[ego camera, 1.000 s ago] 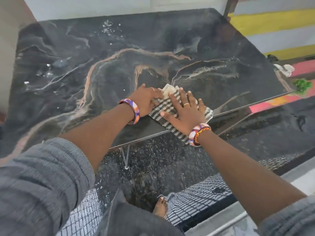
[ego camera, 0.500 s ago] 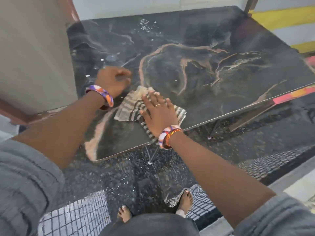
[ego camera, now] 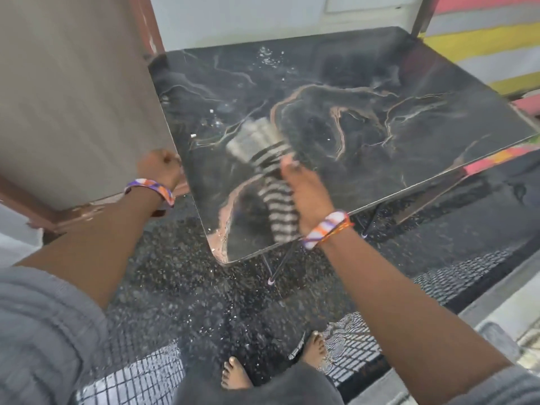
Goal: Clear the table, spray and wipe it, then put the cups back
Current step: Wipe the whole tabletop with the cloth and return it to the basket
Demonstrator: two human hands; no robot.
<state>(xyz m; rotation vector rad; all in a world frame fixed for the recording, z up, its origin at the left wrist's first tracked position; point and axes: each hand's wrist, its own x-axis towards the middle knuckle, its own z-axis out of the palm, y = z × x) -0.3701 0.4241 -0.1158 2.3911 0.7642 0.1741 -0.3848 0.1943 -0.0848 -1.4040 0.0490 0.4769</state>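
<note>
Right hand (ego camera: 306,197) lies on the striped cloth (ego camera: 268,168), grip blurred so can't tell, on the table (ego camera: 380,92) near its front-left corner, left hand (ego camera: 159,168) curled and empty at the edge; cloth looks soft, light, best pressed flat mid-fold.

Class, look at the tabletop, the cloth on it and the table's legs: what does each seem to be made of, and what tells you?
Tabletop: polished black marble or a marble-look laminate, glossy with tan and white veins; which one cannot be told.
Cloth: soft woven fabric, dark and pale stripes, blurred.
Legs: thin dark rods, probably metal.
</note>
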